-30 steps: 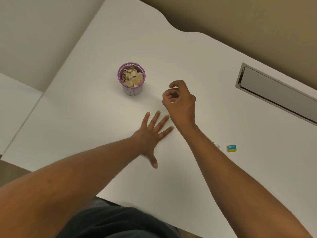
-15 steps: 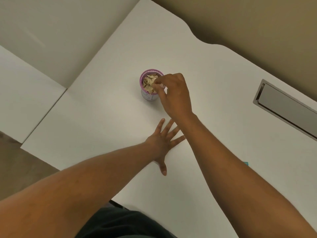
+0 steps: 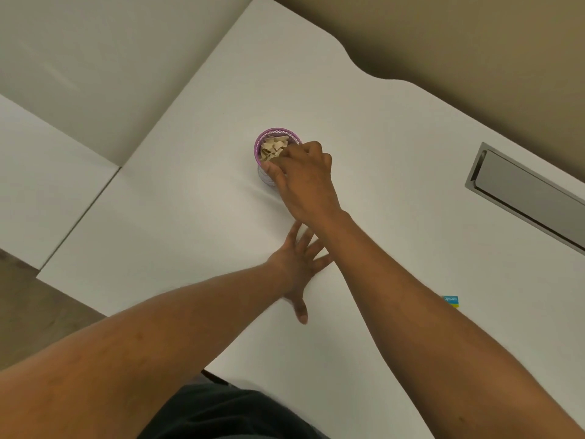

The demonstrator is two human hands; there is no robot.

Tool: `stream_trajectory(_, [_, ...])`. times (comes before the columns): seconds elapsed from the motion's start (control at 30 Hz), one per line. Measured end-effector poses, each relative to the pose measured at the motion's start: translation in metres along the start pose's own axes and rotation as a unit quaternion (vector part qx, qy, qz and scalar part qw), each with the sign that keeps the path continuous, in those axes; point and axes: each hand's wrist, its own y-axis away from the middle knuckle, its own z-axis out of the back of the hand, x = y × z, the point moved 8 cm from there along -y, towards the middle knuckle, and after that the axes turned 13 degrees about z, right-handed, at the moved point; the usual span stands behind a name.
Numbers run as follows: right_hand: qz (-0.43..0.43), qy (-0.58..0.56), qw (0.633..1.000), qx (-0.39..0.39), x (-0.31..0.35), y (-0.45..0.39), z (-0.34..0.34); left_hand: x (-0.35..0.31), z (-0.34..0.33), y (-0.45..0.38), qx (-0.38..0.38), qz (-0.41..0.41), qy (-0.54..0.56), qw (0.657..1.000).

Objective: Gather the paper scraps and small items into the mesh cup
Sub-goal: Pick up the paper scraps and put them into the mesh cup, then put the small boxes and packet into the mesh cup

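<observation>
The right hand [image 3: 305, 179] hides the mesh cup's [image 3: 264, 144] near rim; fingers curled over the paper scraps [image 3: 273, 148], its grip unclear. Nearer than the cup, the left hand [image 3: 297, 264] lies flat, fingers spread, on the surface [image 3: 190, 201].

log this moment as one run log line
right hand: over mesh cup rim, fingers curled | left hand: flat on table | paper scraps: in cup

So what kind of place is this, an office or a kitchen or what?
Most likely an office or study desk. The white desk has a wavy back edge and a grey cable hatch set into its top, and a purple mesh cup, the sort that holds stationery, stands on it beside a second white surface.
</observation>
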Motion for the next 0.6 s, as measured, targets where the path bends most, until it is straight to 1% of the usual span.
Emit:
stream_trajectory(0.07, [-0.016,-0.069,0.996,-0.058,-0.003,0.003,0.011,0.000,-0.001,-0.003,-0.013,0.001,0.004,1.000])
stream_trajectory(0.1, [-0.034,-0.117,0.987,-0.106,-0.008,0.007,0.019,0.000,-0.002,-0.004,-0.022,0.001,0.007,1.000])
stream_trajectory(0.13, [-0.060,-0.171,0.970,-0.161,-0.014,0.014,0.028,-0.001,-0.003,-0.006,-0.032,-0.001,0.012,0.999])
stream_trajectory(0.17, [-0.091,-0.223,0.946,-0.218,-0.023,0.023,0.037,-0.002,-0.004,-0.007,-0.042,-0.003,0.017,0.999])
stream_trajectory(0.23, [-0.168,-0.307,0.882,-0.316,-0.045,0.055,0.049,-0.001,-0.003,-0.008,-0.060,-0.001,0.025,0.998])
stream_trajectory(0.27, [-0.207,-0.329,0.853,-0.350,-0.057,0.077,0.053,0.000,-0.003,-0.008,-0.069,0.000,0.029,0.997])
stream_trajectory(0.3, [-0.244,-0.331,0.834,-0.369,-0.069,0.103,0.054,0.001,-0.002,-0.009,-0.078,0.000,0.036,0.996])
stream_trajectory(0.37, [-0.317,-0.294,0.823,-0.367,-0.096,0.165,0.051,0.002,-0.002,-0.010,-0.088,-0.006,0.053,0.995])
stream_trajectory(0.47, [-0.435,-0.228,0.820,-0.294,-0.129,0.267,0.032,0.002,-0.006,-0.012,-0.093,-0.009,0.062,0.994])
stream_trajectory(0.53, [-0.479,-0.188,0.823,-0.242,-0.142,0.324,0.021,0.003,-0.006,-0.013,-0.098,-0.006,0.058,0.993])
stream_trajectory(0.6, [-0.509,-0.155,0.820,-0.209,-0.149,0.369,0.013,0.002,-0.006,-0.012,-0.089,-0.001,0.043,0.995])
